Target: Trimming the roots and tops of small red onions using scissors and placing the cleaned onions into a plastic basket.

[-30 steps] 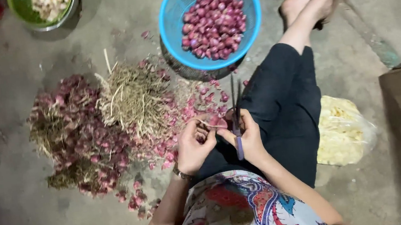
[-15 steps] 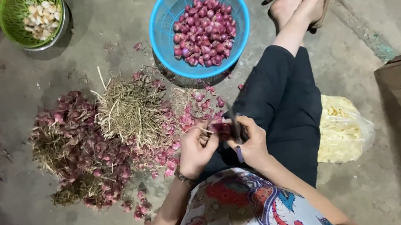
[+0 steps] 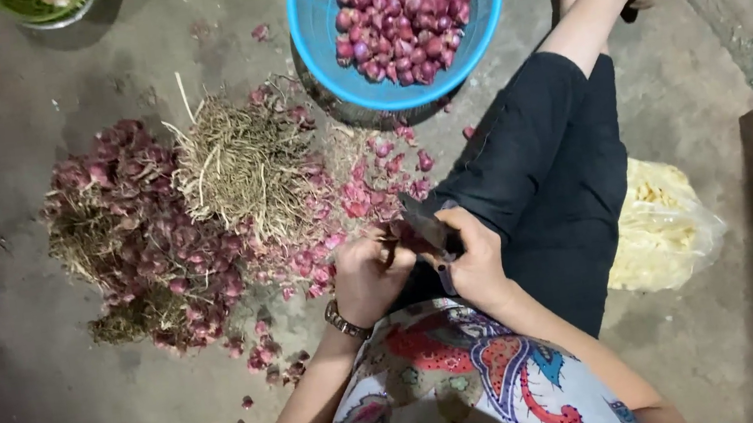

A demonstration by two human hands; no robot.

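Left hand (image 3: 367, 277) curled shut around a small shallot (image 3: 395, 234), just above the lap. Right hand (image 3: 475, 262) closed on a knife (image 3: 425, 225) — blade against that shallot. Unpeeled shallot pile (image 3: 148, 242) on floor to the left; blue basket (image 3: 317, 20) of peeled ones ahead.

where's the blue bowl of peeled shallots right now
In the head view the blue bowl sits on the floor at the top centre, just beyond the pile of unpeeled shallots and left of the person's outstretched leg.
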